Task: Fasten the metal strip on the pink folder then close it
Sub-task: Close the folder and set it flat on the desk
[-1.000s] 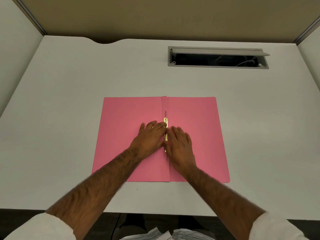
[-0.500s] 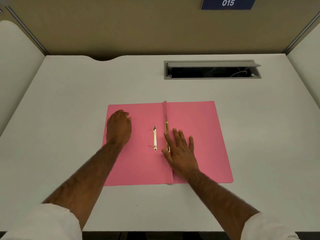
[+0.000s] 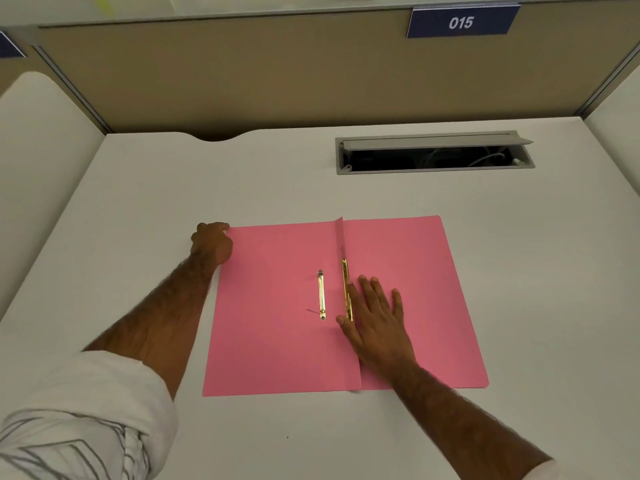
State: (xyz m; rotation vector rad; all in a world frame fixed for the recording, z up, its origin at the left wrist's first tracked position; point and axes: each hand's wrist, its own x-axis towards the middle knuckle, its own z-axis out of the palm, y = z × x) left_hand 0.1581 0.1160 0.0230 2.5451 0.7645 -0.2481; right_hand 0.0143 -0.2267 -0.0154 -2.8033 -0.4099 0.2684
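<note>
The pink folder (image 3: 277,341) lies open and flat on the white desk (image 3: 138,202). A loose gold metal strip (image 3: 321,294) rests on its left leaf, just left of the spine. A second gold strip (image 3: 346,289) runs along the spine fold. My right hand (image 3: 375,318) lies flat with fingers spread on the right leaf, its fingers against that spine strip. My left hand (image 3: 213,242) is at the far left corner of the folder, fingers curled on the edge of the left leaf.
An open grey cable tray (image 3: 433,152) with wires inside is set into the desk at the back right. Beige partition walls close off the back and sides, with a blue "015" sign (image 3: 462,21) on the back wall.
My left hand left the spine and travelled across the left leaf to its far left corner. That uncovered the loose gold strip. My right hand stayed by the spine, and the camera tilted up.
</note>
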